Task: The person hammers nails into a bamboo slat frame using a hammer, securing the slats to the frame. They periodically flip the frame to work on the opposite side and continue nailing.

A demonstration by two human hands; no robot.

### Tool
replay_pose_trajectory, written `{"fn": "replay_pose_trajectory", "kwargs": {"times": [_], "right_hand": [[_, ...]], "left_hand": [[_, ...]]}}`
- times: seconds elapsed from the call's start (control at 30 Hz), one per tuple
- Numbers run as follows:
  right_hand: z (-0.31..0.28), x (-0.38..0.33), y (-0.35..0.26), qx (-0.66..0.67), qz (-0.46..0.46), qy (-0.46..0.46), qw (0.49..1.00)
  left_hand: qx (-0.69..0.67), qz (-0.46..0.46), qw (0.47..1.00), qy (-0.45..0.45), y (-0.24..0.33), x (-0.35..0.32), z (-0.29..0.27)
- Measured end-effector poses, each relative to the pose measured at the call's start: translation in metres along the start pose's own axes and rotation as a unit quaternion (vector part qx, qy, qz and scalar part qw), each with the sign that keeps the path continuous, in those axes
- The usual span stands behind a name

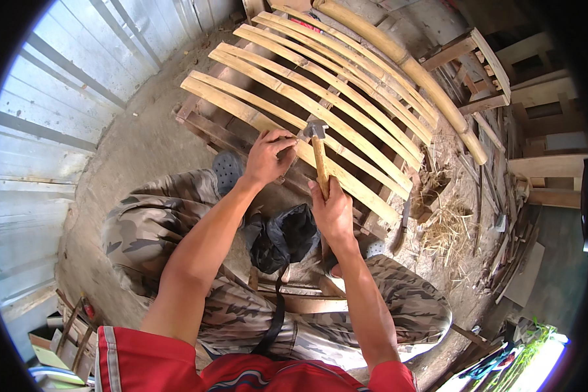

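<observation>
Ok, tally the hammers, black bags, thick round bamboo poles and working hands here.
Hammer: 1
Black bag: 1
Thick round bamboo pole: 1
Hands: 2 (left hand, right hand)
Total: 5

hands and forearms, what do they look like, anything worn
The left hand and right hand are bare, no gloves or watch visible. The forearms are bare up to short red sleeves; the left sleeve has a pale grey stripe.

The head fisheye looks down at nearby bamboo slats (277,86).
</observation>
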State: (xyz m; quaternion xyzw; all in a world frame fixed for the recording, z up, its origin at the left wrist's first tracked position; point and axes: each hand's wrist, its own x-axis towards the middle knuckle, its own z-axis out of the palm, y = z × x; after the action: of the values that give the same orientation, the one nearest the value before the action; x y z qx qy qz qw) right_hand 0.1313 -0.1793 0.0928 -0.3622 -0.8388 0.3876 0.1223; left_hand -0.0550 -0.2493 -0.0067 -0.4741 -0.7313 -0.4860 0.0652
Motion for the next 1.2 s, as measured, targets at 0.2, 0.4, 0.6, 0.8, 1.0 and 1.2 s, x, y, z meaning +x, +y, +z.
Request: {"fn": "replay_pose_trajectory", "kwargs": {"times": [0.2,0.4,0.6,0.8,1.0,1.2], "right_hand": [[-0.009,-0.005,0.013,-0.016,0.025,0.002,1.000],[-0.013,-0.003,0.005,-0.017,0.005,0.011,1.000],[-0.024,0.003,-0.025,0.004,-0.041,0.024,0.999],[-0.005,0.002,-0.020,0.016,-0.030,0.016,0.999],[-0.002,0.005,-0.006,-0.006,-0.004,-0.033,0.999],[-0.023,0.005,-0.054,0.049,-0.019,0.023,0.998]], "left_hand": [[0.068,-0.078,0.994,0.024,-0.004,0.011,-0.014],[0.273,-0.155,0.945,0.087,-0.026,0.039,-0.010],[0.295,-0.266,0.917,-0.037,-0.034,0.084,0.001],[0.341,-0.231,0.900,-0.139,-0.048,0.084,0.011],[0.334,-0.223,0.907,-0.126,-0.037,0.084,0.013],[0.353,-0.210,0.905,-0.106,-0.040,0.084,0.009]]}}
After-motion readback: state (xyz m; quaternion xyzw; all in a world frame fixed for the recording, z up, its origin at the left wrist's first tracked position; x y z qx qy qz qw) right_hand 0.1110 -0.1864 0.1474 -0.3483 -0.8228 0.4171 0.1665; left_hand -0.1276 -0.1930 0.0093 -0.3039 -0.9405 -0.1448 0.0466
